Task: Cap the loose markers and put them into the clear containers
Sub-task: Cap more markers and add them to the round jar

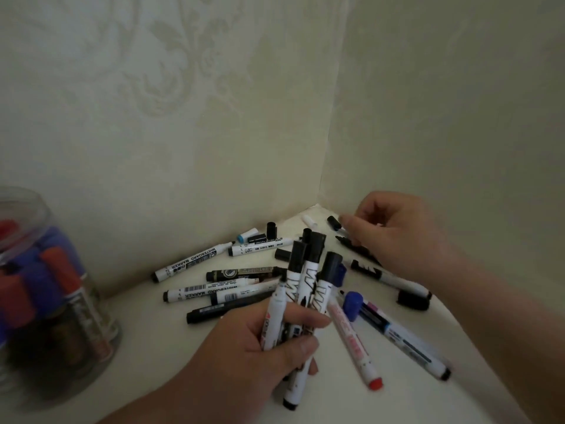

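Observation:
My left hand (260,341) grips a bundle of several white markers (305,289), most with black caps pointing up and away; one in the bundle shows a bare tip. My right hand (394,237) reaches into the corner, its fingertips at a loose black cap (334,222); whether it pinches the cap is unclear. Several loose markers (195,261) lie scattered on the white surface (153,347), some uncapped. Loose black caps (271,230) lie near the wall. A blue cap (353,304) lies beside a red-ended marker (356,341).
A clear container (46,301) stands at the left edge, filled with red- and blue-capped markers. Patterned walls meet in a corner right behind the pile. A black cap (412,299) lies by my right forearm.

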Motion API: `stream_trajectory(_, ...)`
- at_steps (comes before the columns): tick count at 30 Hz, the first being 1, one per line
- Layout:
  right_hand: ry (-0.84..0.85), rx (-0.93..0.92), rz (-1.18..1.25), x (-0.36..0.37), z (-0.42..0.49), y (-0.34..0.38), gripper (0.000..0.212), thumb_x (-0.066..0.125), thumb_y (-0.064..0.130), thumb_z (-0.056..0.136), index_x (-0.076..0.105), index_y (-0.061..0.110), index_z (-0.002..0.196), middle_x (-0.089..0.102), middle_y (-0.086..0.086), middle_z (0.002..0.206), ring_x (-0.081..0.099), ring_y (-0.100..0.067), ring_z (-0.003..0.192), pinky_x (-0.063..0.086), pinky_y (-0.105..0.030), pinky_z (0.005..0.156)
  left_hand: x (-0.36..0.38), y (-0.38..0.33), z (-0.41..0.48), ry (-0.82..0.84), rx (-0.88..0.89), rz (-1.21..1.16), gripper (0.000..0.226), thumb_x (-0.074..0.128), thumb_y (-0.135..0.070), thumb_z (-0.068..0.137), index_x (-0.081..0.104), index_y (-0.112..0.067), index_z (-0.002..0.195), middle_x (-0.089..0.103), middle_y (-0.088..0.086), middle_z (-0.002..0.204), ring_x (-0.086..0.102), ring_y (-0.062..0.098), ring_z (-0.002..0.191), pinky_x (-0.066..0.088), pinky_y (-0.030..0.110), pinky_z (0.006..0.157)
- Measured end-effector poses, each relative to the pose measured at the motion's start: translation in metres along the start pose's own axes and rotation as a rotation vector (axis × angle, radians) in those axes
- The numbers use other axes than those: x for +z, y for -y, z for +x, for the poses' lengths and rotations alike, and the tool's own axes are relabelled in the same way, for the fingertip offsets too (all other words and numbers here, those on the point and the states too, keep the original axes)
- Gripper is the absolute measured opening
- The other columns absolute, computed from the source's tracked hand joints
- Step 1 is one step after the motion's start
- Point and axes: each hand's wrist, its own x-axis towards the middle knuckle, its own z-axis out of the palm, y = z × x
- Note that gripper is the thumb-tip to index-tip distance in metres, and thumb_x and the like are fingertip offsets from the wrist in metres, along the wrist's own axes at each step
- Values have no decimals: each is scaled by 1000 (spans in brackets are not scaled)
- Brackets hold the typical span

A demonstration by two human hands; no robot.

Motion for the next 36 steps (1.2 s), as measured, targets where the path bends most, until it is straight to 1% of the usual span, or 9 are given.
stream_trajectory(2, 121, 20, -232, 9, 28, -3, 11, 74, 34, 89, 68, 26, 91, 67, 11, 82, 62, -2, 75, 45, -14, 63, 0, 0, 1, 32, -23, 30, 33, 69, -10, 90, 78, -43, 88, 79, 0, 81, 75, 12, 79, 56, 17, 69)
stream_trajectory(6, 343, 32, -459, 38, 69, -4, 31, 75, 45, 85, 66, 26, 109, 62, 11, 97, 61, -11, 92, 45, -24, 76, 1, 0, 2, 75, -29, 84, 28, 70, -6, 91, 80, -32, 86, 79, -7, 85, 75, 9, 81, 57, 17, 75)
stream_trajectory(14, 494, 84, -548, 62, 86, 1, 17, 76, 35, 87, 76, 18, 87, 67, 7, 77, 62, -12, 73, 42, -21, 56, -3, 3, 5, 66, -55, 46, 23, 70, -6, 92, 79, -27, 94, 79, -6, 86, 76, 10, 82, 57, 19, 78)
stream_trajectory(16, 362, 79, -468, 53, 84, 4, 18, 72, 34, 91, 74, 18, 84, 71, 5, 77, 65, -14, 71, 47, -24, 58, -3, 2, 5, 53, -63, 28, 20, 69, -6, 92, 78, -24, 96, 79, -6, 85, 76, 10, 81, 57, 16, 76)
stream_trajectory(19, 160, 173, -61, 33, 68, 10, 16, 68, 23, 95, 69, 10, 88, 77, -1, 75, 66, -14, 62, 53, -31, 62, -4, 0, 5, 36, -82, -13, 21, 68, -7, 93, 77, -26, 95, 79, -5, 82, 76, 9, 80, 55, 14, 72)
stream_trajectory(24, 186, 295, 580, 5, 27, 19, 17, 66, -6, 87, 55, 4, 78, 74, -22, 82, 61, -24, 69, 45, -31, 59, -3, 0, 5, 14, -76, -26, 26, 69, -10, 93, 78, -33, 89, 79, -3, 83, 76, 9, 81, 56, 15, 70)
stream_trajectory(28, 88, 205, 629, -10, -1, 22, 15, 64, 1, 89, 62, 10, 79, 74, -17, 80, 60, -20, 69, 42, -30, 62, 1, 3, 5, -46, -29, -7, 29, 69, -9, 92, 78, -37, 89, 78, -10, 84, 75, 8, 80, 54, 14, 67)
stream_trajectory(31, 45, 103, 648, -14, -19, 30, 6, 74, 17, 75, 76, 18, 81, 76, -15, 83, 59, -22, 71, 47, -22, 58, 5, 4, 4, -96, 10, 51, 28, 69, -9, 92, 76, -36, 90, 75, -14, 84, 73, 4, 78, 53, 12, 69)
stream_trajectory(36, 108, 60, 838, -7, -33, 46, 12, 78, 19, 60, 72, 11, 66, 74, -23, 81, 52, -21, 52, 38, -20, 44, 8, 3, 3, -133, 37, 58, 33, 69, -4, 91, 75, -36, 86, 74, -9, 92, 73, 2, 77, 53, 11, 68)
